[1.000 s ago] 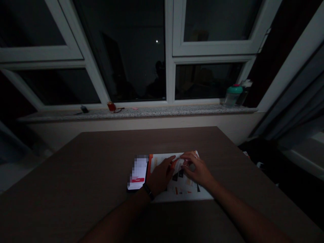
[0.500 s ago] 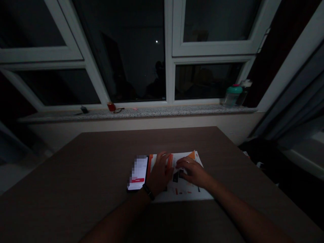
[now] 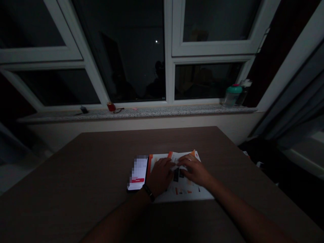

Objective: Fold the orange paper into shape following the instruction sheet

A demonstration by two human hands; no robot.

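Note:
A white sheet of paper with orange and black print lies on the table, looking like a leaflet or a booklet page. My left hand, with a dark band on the wrist, rests over its left half, fingers bent and pressed on a raised strip of the paper. From the right, my right hand has its thumb and fingers closed around the same folded part. The fingertips nearly meet, and they hide some of the fold. Left of my left hand, a phone lies with its screen lit and partly blurred.
The brown table stands before a window with a speckled stone sill. A teal-lidded bottle and a second clear bottle stand at the sill's right end. Toward the left sits a small red object. A curtain hangs at right.
My left fingers have drawn back toward me, and more of the orange-edged paper strip shows between the hands. My right hand has shifted slightly; the phone has stayed put.

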